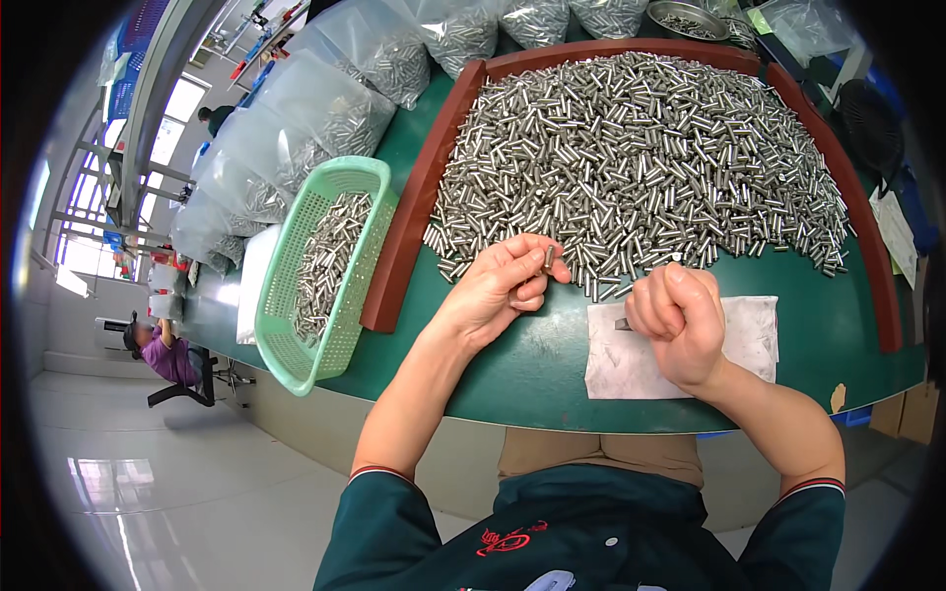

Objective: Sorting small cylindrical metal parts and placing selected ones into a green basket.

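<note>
Between the thumb and fingers of my left hand [501,286] is a small metal pin [549,258], held at the near edge of a large heap of similar pins [641,158]. My right hand [680,323] is curled into a fist over a white cloth [751,340] lying on the green table [522,379]. A short grey metal piece [623,323] shows at the left side of that fist; its kind is unclear. The fingers hide whatever else is inside. Both hands are apart from each other.
A red-brown wooden border [419,217] walls in the heap at left, back and right. To the left stands a light-green basket [286,345] partly filled with pins. Clear bags of pins [325,108] line the back left; a metal bowl [688,20] sits behind. Another person [169,357] sits far left.
</note>
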`<control>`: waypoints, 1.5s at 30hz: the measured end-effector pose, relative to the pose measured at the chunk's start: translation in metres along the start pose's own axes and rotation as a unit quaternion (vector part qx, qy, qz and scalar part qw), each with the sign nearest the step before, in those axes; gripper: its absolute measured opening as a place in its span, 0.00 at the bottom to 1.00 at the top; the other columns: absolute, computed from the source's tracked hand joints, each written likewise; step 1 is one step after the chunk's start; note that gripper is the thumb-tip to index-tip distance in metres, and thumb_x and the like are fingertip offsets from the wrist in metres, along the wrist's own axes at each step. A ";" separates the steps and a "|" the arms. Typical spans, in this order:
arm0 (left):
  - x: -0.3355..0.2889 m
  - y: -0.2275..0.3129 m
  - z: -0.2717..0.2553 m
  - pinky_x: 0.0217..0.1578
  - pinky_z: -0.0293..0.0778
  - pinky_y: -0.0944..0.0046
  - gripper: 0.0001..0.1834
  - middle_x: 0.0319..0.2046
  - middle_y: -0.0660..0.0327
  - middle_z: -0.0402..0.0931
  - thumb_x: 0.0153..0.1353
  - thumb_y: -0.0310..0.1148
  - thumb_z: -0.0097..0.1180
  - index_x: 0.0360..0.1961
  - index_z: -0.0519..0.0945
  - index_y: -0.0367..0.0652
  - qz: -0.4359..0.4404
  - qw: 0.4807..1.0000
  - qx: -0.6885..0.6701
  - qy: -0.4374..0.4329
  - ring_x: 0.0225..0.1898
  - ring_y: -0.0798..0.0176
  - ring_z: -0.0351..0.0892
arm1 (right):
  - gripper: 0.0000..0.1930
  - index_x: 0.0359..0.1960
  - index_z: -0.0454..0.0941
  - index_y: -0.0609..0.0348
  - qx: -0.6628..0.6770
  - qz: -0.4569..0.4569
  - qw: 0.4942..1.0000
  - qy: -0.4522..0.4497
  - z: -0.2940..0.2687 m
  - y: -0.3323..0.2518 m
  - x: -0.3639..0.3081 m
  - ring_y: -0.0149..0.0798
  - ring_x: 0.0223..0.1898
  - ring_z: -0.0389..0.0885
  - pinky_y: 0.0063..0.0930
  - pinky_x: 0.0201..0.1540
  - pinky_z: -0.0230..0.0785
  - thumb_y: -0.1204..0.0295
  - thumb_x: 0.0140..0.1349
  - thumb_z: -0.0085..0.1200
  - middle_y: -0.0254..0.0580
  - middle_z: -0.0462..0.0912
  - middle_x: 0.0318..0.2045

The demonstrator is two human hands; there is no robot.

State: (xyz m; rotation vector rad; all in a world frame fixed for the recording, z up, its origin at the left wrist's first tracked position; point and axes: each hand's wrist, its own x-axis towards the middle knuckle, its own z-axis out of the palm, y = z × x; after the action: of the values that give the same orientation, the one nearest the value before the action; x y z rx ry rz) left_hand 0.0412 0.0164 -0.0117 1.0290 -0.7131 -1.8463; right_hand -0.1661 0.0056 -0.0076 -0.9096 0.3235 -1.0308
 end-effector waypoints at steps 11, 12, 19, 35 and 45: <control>-0.002 0.003 0.002 0.17 0.55 0.80 0.12 0.27 0.59 0.72 0.61 0.35 0.44 0.39 0.69 0.37 -0.012 1.000 -0.007 0.009 0.15 0.78 0.54 | 0.21 0.08 0.52 0.55 -0.003 -0.002 1.000 -0.005 0.000 0.000 0.000 0.24 0.12 0.48 0.20 0.17 0.42 0.69 0.60 0.33 0.29 0.53 0.07; -0.002 0.003 0.002 0.17 0.55 0.80 0.12 0.27 0.59 0.72 0.61 0.35 0.44 0.39 0.69 0.37 -0.013 1.000 -0.007 0.009 0.15 0.78 0.54 | 0.21 0.08 0.52 0.55 -0.002 -0.002 1.000 -0.004 0.000 0.000 0.000 0.24 0.12 0.48 0.20 0.17 0.42 0.69 0.60 0.33 0.29 0.53 0.07; -0.002 0.001 0.000 0.16 0.50 0.74 0.21 0.17 0.64 0.66 0.62 0.45 0.41 0.18 0.68 0.42 0.098 0.985 0.089 0.110 0.16 0.76 0.51 | 0.21 0.08 0.51 0.55 0.002 0.003 1.000 -0.001 -0.002 0.001 0.000 0.24 0.12 0.47 0.20 0.17 0.42 0.69 0.60 0.33 0.29 0.53 0.06; 0.003 -0.006 0.003 0.18 0.59 0.70 0.08 0.13 0.64 0.65 0.54 0.30 0.52 0.32 0.69 0.40 0.263 0.775 0.548 0.172 0.15 0.70 0.63 | 0.21 0.08 0.51 0.56 0.002 -0.001 1.000 0.006 0.000 -0.001 0.001 0.24 0.12 0.47 0.20 0.16 0.42 0.70 0.60 0.34 0.29 0.53 0.06; -0.001 0.005 -0.003 0.17 0.51 0.79 0.03 0.23 0.63 0.70 0.55 0.26 0.52 0.30 0.71 0.42 0.081 0.996 0.008 0.038 0.18 0.79 0.57 | 0.21 0.08 0.51 0.55 -0.005 0.000 1.000 0.009 0.000 0.000 0.000 0.24 0.12 0.47 0.20 0.17 0.42 0.69 0.60 0.33 0.29 0.53 0.06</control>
State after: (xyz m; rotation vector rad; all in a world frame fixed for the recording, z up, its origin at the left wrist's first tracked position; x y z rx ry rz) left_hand 0.0464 0.0148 -0.0090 1.0164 -0.7455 -1.6572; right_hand -0.1660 0.0052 -0.0077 -0.9099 0.3447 -1.0381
